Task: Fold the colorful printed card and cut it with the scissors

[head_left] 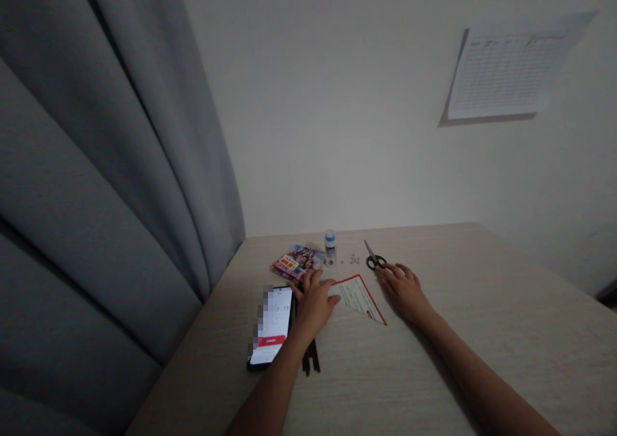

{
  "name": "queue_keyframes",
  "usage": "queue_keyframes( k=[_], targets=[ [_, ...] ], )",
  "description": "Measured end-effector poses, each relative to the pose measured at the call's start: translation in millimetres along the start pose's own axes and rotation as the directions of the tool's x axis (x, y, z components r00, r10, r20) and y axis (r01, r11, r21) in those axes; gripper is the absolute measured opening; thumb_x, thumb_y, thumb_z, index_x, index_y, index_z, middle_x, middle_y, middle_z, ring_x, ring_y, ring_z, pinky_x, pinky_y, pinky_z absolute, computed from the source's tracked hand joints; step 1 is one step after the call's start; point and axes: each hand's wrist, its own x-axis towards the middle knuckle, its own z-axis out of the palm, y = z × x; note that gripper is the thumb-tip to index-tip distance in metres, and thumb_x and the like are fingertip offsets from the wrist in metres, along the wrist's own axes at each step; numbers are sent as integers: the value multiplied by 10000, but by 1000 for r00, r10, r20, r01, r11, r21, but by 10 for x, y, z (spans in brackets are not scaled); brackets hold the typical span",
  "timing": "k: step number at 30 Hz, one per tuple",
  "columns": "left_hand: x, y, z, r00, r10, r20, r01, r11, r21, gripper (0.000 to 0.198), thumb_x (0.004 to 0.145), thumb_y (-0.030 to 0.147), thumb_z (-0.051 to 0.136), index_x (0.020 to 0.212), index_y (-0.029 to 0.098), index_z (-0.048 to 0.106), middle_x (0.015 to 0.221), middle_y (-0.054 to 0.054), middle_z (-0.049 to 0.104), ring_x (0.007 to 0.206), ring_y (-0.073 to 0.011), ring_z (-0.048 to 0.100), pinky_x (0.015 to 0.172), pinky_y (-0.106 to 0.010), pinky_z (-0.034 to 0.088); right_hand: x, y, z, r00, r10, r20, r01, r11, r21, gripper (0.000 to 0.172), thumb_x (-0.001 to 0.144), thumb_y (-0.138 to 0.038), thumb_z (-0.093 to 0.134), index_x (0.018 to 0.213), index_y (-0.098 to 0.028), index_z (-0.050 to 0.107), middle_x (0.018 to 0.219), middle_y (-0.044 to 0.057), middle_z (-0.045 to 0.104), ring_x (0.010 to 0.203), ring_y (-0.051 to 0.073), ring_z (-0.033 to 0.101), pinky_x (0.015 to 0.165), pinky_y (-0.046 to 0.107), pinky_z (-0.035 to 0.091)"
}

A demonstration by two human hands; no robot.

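My left hand point(315, 302) is spread over the table, its thumb and forefinger by the left edge of a triangular piece of printed paper point(359, 298) with a red border. I cannot tell whether it touches the paper. Under this hand and wrist run several dark brown strips point(311, 357), partly hidden. My right hand point(403, 289) lies low with fingers stretched out, the fingertips at the black handles of a pair of scissors point(373, 256). The scissors' blades point away from me. Neither hand grips anything that I can see.
A lit phone point(270, 327) lies left of my left forearm. Behind are colourful printed leaflets point(296, 261), a small blue-capped bottle point(330, 248) standing upright, and several tiny pale pieces point(354, 258). A grey curtain point(120, 166) borders the table's left side; a wall stands behind.
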Motion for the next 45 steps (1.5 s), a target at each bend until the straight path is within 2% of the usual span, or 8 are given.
queue_keyframes(
  k=[5, 13, 18, 21, 25, 35, 38, 45],
  targets=[
    [1, -6, 19, 1000, 13, -27, -13, 1000, -1, 338, 909, 414, 613, 1236, 349, 667, 1536, -63, 431, 1474, -354, 212, 1102, -776, -17, 7, 41, -35, 1000, 15, -18, -15, 1000, 8, 405, 996, -376, 380, 1320, -301, 610, 1390, 51, 590, 1319, 329, 406, 1072, 538, 366],
    [-4, 2, 12, 1000, 8, -20, -8, 1000, 15, 341, 912, 413, 606, 1240, 339, 668, 1541, -65, 427, 1478, -355, 198, 1117, -760, -17, 15, 40, -112, 987, 102, -123, -101, 995, 11, 346, 965, -427, 437, 1045, -252, 725, 1168, 87, 693, 1195, 324, 493, 1035, 519, 361],
    [1, 30, -3, 1000, -5, -23, 5, 1000, -6, 331, 903, 406, 624, 1218, 327, 681, 1540, -61, 432, 1476, -366, 205, 1111, -769, -42, -13, 41, -142, 960, 179, -216, -193, 980, -47, 333, 934, -474, 499, 865, -232, 718, 1057, 107, 718, 1166, 354, 502, 1042, 549, 302],
    [5, 34, 9, 999, -4, -34, 3, 1000, -12, 326, 897, 411, 635, 1204, 314, 687, 1534, -65, 440, 1475, -360, 210, 1110, -771, -50, -18, 43, -151, 948, 222, -227, -236, 971, -35, 321, 914, -477, 525, 889, -212, 704, 1018, 119, 720, 1147, 354, 513, 1047, 551, 286],
    [10, 21, 48, 999, 2, -50, -2, 1000, -2, 324, 898, 419, 631, 1192, 296, 693, 1522, -69, 455, 1467, -371, 224, 1117, -772, -20, -15, 44, -152, 943, 263, -203, -274, 962, -23, 309, 892, -430, 543, 1026, -209, 714, 1084, 130, 708, 1154, 364, 504, 1013, 542, 318],
    [2, 14, 59, 997, 19, -72, -18, 1000, 13, 305, 892, 405, 646, 1161, 267, 680, 1498, -82, 480, 1455, -372, 255, 1116, -783, 22, -28, 59, -151, 940, 263, -215, -271, 963, -7, 290, 887, -368, 551, 1029, -227, 761, 1165, 126, 664, 1175, 371, 475, 981, 544, 368],
    [-3, 11, 78, 995, 27, -91, -24, 999, 31, 290, 893, 399, 646, 1145, 259, 675, 1488, -84, 491, 1449, -368, 272, 1107, -797, 39, -15, 78, -122, 948, 227, -223, -222, 974, 47, 300, 897, -398, 561, 1042, -229, 763, 1162, 121, 663, 1174, 368, 469, 968, 542, 393],
    [-4, 18, 111, 989, 52, -139, -45, 998, 53, 254, 901, 377, 641, 1119, 249, 656, 1459, -91, 519, 1432, -349, 310, 1105, -799, 72, 2, -14, -70, 989, -94, -118, 120, 965, 232, 250, 843, -451, 676, 1020, -312, 784, 1122, 83, 681, 1161, 317, 492, 990, 494, 418]
  ],
)
